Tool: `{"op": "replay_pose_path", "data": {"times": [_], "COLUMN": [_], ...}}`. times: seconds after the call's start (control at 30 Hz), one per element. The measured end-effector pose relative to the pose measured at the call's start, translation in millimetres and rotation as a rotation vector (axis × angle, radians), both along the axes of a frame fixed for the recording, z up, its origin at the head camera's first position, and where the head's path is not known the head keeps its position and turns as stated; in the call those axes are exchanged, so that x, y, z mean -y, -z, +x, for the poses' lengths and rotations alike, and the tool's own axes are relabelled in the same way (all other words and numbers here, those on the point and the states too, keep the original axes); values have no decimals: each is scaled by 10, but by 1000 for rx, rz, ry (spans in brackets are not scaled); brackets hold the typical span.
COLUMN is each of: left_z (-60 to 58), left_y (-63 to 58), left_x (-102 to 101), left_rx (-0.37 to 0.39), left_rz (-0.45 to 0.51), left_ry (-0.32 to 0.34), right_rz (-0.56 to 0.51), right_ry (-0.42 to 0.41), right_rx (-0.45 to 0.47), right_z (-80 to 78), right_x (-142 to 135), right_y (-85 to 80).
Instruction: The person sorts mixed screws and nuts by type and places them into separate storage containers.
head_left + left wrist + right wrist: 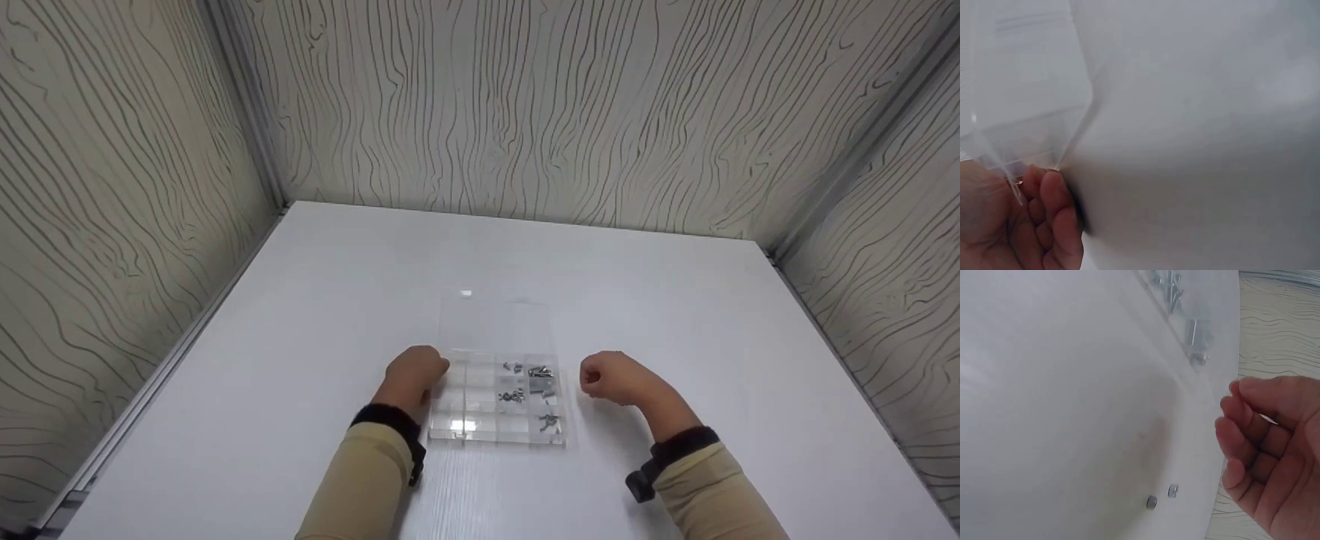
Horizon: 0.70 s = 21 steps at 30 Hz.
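Observation:
A clear plastic compartment box [480, 425] lies on the white table with its transparent lid [495, 324] folded back behind it. My left hand [414, 375] grips the box's left side, and in the left wrist view its curled fingers [1064, 225] bend at the edge of the clear plastic. Small metal screws [511, 396] and other metal bits [550, 422] sit in several right-hand compartments. To the right of the box hovers my right hand [619, 377], loosely curled, with nothing visible between its fingertips [1234, 472].
Two small metal nut-like pieces [1152, 502] lie on the white table [337, 277] near my right hand in the right wrist view. Wood-grain panels [480, 112] stand behind the table and on both sides.

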<state>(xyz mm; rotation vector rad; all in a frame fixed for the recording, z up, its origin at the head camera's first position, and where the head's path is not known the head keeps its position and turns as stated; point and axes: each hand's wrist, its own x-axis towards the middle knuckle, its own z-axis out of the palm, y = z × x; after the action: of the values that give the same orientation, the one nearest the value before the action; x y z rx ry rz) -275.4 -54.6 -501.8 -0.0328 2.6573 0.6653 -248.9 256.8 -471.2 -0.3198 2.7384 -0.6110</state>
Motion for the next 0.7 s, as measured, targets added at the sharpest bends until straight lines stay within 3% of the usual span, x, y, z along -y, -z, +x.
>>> {"op": "replay_pose_path", "data": {"times": [0.17, 0.37, 0.7], "left_z": [2, 1, -16], "left_y": [7, 3, 32], "left_x": [2, 2, -2], "left_rx": [-11, -3, -9], "left_rz": [3, -6, -22], "left_ry": [0, -5, 7], "right_rz": [129, 205, 236], "right_ry": [71, 116, 73], "right_rx": [-3, 17, 3], "right_z": [-25, -26, 11], "right_x": [-134, -282, -330], "right_y": [41, 106, 146]}}
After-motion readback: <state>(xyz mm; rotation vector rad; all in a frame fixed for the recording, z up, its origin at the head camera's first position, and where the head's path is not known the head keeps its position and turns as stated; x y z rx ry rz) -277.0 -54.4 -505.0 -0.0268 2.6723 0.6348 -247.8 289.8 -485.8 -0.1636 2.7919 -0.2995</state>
